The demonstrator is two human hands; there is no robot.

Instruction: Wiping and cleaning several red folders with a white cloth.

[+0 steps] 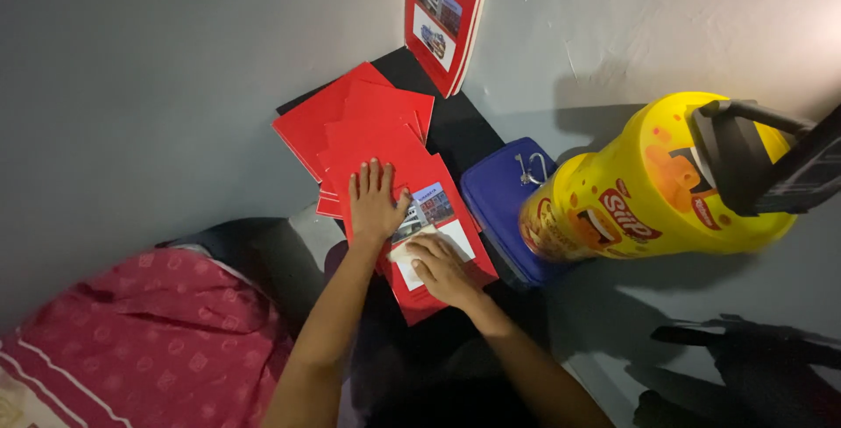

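The left hand (375,202) lies flat and open, fingers together and stretched, pressing on the cover of the top red booklet (435,235), which sits at the near end of a fanned pile on a dark surface (455,130). The right hand (445,268) is curled, fingers bent down onto a small pale cloth or folded paper (410,245) that it presses against the same cover, just beside the white label panel and the printed photographs there; whether it pinches the pale piece or only pushes it cannot be told. The two hands are near each other, the left thumb almost meeting the pale piece. Behind the top booklet, about four more red booklets (350,117) overlap in a loose fan, their covers plain red from this side; the exact count is hard to read where they stack. One further red booklet (442,21) stands apart, leaning upright against the grey wall (175,60). Right of the pile lies one blue lidded box (499,196) with a metal clasp, and touching it one large yellow plastic jar (653,187) on its side. One pink patterned cloth (149,332) fills the lower left.
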